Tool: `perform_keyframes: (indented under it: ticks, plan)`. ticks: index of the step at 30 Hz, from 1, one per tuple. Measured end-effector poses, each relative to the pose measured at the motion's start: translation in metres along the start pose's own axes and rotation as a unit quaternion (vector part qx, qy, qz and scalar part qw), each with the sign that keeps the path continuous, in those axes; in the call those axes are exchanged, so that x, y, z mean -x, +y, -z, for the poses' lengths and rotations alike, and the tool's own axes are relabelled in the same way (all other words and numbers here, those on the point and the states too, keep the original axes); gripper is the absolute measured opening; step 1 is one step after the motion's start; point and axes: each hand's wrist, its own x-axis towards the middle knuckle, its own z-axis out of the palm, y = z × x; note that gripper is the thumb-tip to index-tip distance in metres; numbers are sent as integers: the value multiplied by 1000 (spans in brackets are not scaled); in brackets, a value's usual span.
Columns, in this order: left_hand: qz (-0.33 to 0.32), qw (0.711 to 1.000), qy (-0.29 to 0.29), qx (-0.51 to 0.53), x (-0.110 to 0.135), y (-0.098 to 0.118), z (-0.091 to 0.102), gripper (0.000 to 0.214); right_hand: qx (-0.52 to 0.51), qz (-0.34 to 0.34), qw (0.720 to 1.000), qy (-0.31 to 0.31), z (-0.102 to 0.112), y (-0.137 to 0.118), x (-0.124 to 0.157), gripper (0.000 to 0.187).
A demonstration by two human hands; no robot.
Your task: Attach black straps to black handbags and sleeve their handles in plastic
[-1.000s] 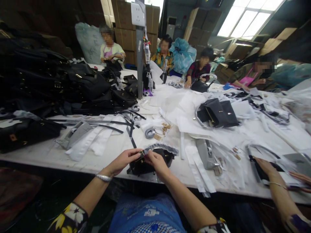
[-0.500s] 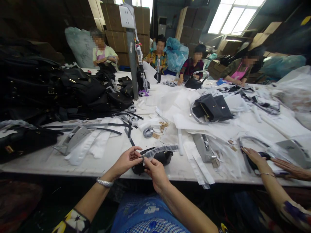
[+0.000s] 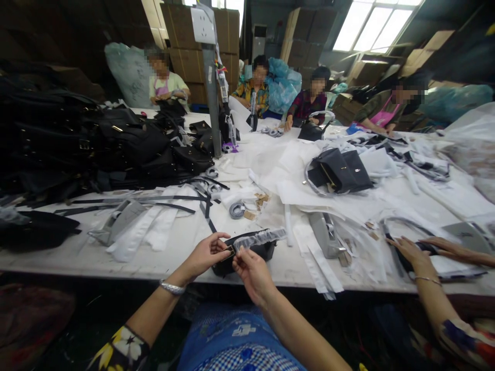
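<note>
At the near edge of the table lies a black handbag, with a plastic-wrapped handle arching across it. My left hand is closed in a pinch on a gold-coloured buckle at the handle's left end. Just right of the buckle, my right hand pinches the wrapped handle between thumb and fingers. Both hands partly cover the front of the bag. A black strap runs on the table just beyond my left fingers.
Black bags are piled at left. Grey dispensers, white strips and a wrapped strap roll lie around. Another handbag stands farther back. A co-worker's hands work at right, and several people sit opposite. A metal post rises mid-table.
The gold buckle now shows between my hands, and my right hand has shifted slightly right along the handle. At right, the co-worker's hands have moved closer together.
</note>
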Motion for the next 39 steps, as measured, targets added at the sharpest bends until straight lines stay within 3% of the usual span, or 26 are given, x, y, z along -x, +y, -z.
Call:
perform_keyframes:
  ticks: [6,10,15,18,20,23,28,33,39]
  plan:
    - [2,1000,-22,6,-2,0,-5,49,104,1,995,-8,3,9,4,41]
    - [-5,1000,-24,16,-1,-3,-6,46,228,54,972,-30,14,22,-4,50]
    - [-22,999,-7,22,-3,-8,-12,46,305,118,941,-85,17,40,-9,41]
    - [-47,998,10,-50,-4,-6,-13,39,277,126,945,-118,10,46,-11,34]
    - [-83,987,18,-137,-5,-1,-10,30,283,134,945,-93,8,50,-14,30]
    - [-121,967,2,-226,-12,10,0,22,278,142,949,-41,10,55,-20,38]
    - [18,988,-111,-104,-41,30,8,53,198,131,970,-52,15,62,-28,41]
    - [55,957,-228,-169,-63,43,-2,48,238,140,961,-32,15,61,-32,49]
    - [65,964,-220,-134,-64,53,-6,36,195,143,970,-35,14,57,-34,51]
